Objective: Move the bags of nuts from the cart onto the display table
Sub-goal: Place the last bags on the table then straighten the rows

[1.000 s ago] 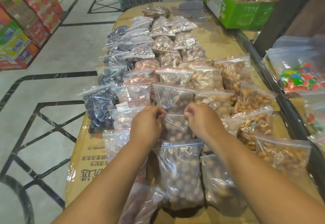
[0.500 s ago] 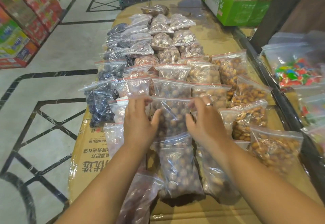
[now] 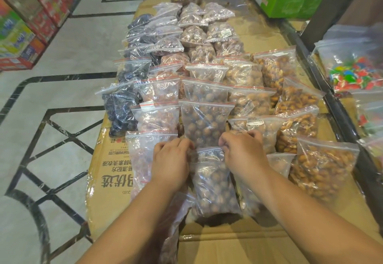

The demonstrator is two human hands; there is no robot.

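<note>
1. Half a second ago both hands lay spread, fingers straight, either side of a bag one row farther up. Now they have drawn back toward the person and the fingers have curled in.
2. That farther bag of round nuts (image 3: pixel 205 122) lies flat in the middle column of the display table (image 3: pixel 107 181), with no hand on its sides any more.
3. The left hand (image 3: pixel 172 160) sits knuckles up with its fingers bent, pinching the top left corner of the near bag of round nuts (image 3: pixel 213 183).
4. The right hand (image 3: pixel 242 151) mirrors it, fingers curled down onto the top right corner of the same bag. The fingertips themselves are mostly tucked out of sight.
5. The near bag lies between the two forearms on the cardboard-covered table, in the row closest to the person. Its sealed edge lies right at the lower end of the farther bag.
6. A pale bag (image 3: pixel 145 156) lies partly under the left hand, and a labelled bag (image 3: pixel 261 131) sits just beyond the right.
7. Bags of dark fruit (image 3: pixel 122 108) line the table's left edge, and bags of orange-brown nuts (image 3: pixel 323 166) its right.
</note>
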